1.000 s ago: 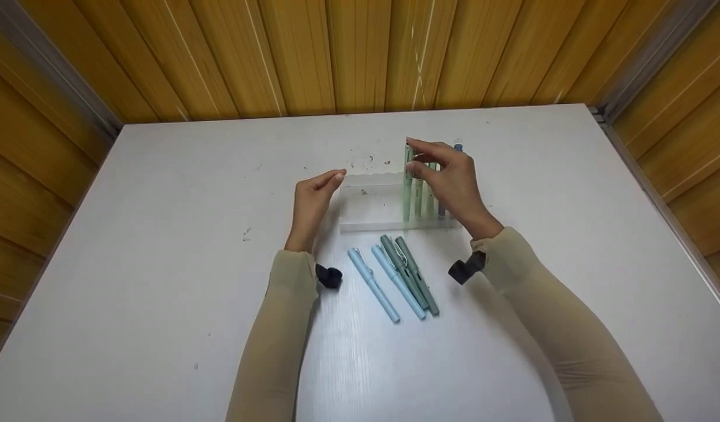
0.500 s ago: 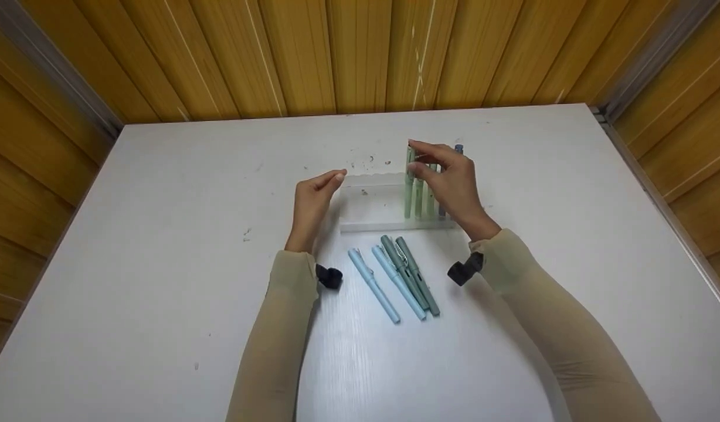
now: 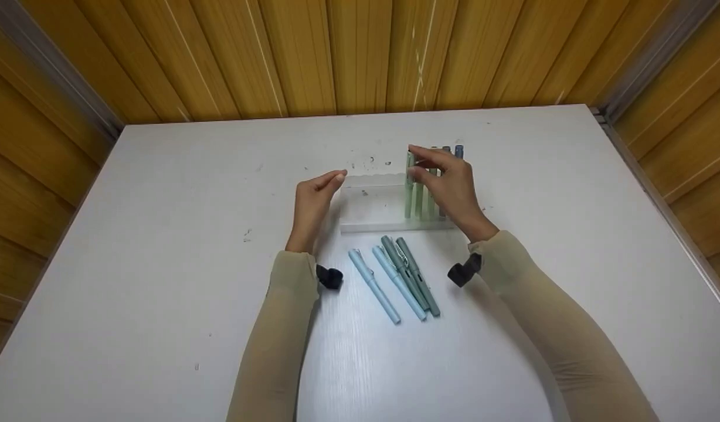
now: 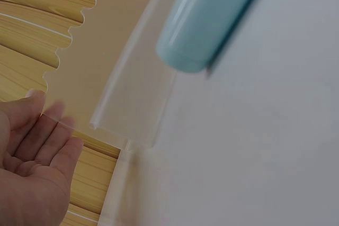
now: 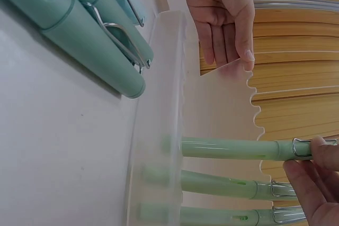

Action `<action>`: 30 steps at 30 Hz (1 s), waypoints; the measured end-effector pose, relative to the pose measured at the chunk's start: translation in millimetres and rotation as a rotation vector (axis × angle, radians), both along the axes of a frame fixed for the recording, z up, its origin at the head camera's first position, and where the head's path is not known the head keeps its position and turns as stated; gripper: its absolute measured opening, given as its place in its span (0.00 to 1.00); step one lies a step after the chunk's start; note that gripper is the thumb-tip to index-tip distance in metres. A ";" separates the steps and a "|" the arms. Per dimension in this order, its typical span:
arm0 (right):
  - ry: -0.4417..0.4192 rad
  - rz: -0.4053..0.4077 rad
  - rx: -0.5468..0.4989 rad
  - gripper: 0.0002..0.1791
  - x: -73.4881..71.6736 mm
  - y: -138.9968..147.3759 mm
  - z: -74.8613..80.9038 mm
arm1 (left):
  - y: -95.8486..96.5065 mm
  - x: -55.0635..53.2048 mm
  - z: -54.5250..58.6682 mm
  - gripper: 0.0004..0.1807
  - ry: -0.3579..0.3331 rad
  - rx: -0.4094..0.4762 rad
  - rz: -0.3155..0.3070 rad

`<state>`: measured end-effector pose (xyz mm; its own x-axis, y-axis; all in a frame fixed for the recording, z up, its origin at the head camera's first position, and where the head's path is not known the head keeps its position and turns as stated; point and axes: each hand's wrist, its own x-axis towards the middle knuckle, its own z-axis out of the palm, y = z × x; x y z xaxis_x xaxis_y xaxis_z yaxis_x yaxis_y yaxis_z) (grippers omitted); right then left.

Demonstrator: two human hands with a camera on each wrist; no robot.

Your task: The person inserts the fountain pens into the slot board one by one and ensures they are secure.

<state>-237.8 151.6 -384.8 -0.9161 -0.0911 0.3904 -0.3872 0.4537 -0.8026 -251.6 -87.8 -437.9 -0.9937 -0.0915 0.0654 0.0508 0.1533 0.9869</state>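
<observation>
My left hand [image 3: 313,205] pinches the left upper corner of a clear pen stand [image 3: 369,227] with a scalloped back panel. At the stand's right part my right hand [image 3: 451,181] holds a light green pen [image 3: 408,202] by its capped top, between thumb and fingers. That pen stands upright, its lower end behind the frosted front lip [image 5: 159,109] in the right wrist view. Beside it are two more light green pens [image 5: 222,184], partly hidden by the right hand in the head view. Farther right, darker pens, one with a blue top [image 3: 459,150], stand in the rack.
In front of the stand, two light blue pens [image 3: 374,287] and two dark green pens [image 3: 417,275] lie slanted on the white table [image 3: 160,264]. The dark green ones lie close together at the right. A yellow wood-look wall [image 3: 360,58] rises behind the table.
My right hand has sunk slightly with the light green pen, and more tops of the pens behind it show. The left hand stays at the stand's corner.
</observation>
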 end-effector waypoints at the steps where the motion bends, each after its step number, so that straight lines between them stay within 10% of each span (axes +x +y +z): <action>1: -0.003 0.002 0.001 0.22 -0.2 0.1 -0.7 | 0.0 0.1 0.3 0.16 0.002 0.001 -0.003; 13: -0.049 0.012 0.072 0.21 -0.2 0.7 -0.4 | 0.5 2.1 3.0 0.16 0.000 0.009 0.003; 30: 0.230 0.058 0.429 0.20 -2.8 4.7 9.7 | -0.2 0.0 2.7 0.16 -0.005 0.028 -0.003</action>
<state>-240.5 156.3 -375.2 -0.7994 -0.3362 0.4979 -0.5666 0.6976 -0.4386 -251.5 -88.0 -435.2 -0.9942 -0.0902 0.0579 0.0464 0.1250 0.9911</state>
